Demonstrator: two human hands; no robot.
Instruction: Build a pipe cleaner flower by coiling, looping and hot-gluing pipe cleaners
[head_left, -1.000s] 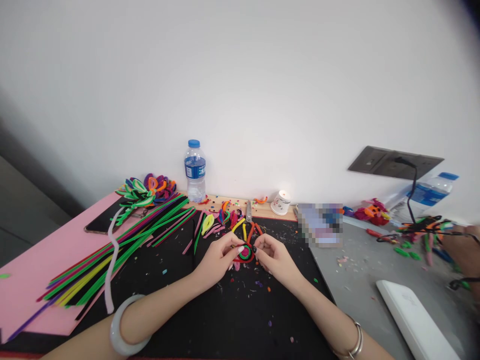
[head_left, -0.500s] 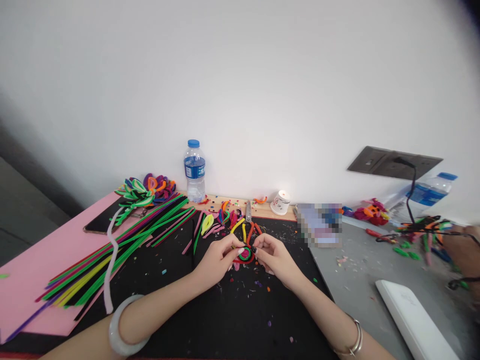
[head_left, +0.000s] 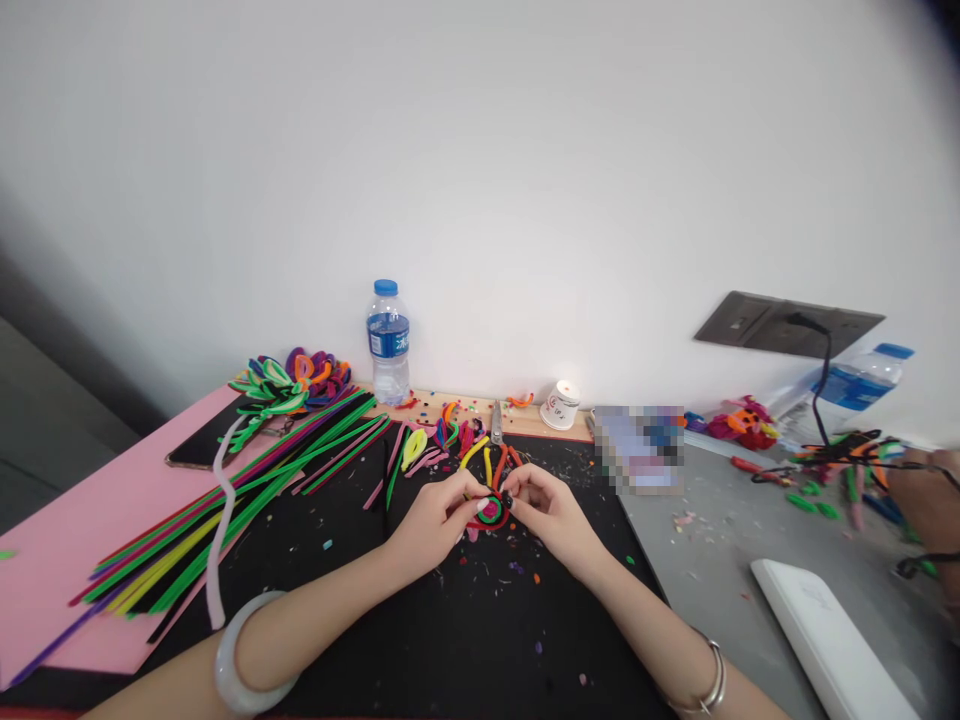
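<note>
both hands pinch one small coiled pipe-cleaner disc, red outside, green and pink within. left hand grips its left edge and right hand its right, probably to keep the coil tight. it hovers just above the black mat on the desk. behind the disc lie pliers; farther back stands a capped water bottle holding water, and a small white cup, contents unseen.

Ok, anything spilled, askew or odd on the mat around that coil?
Nothing damaged. Small coloured clippings are scattered over the black mat around both hands, left hand and right hand, which pinch the coiled pipe cleaner. One white pipe cleaner lies crooked across the straight bundle.
</note>
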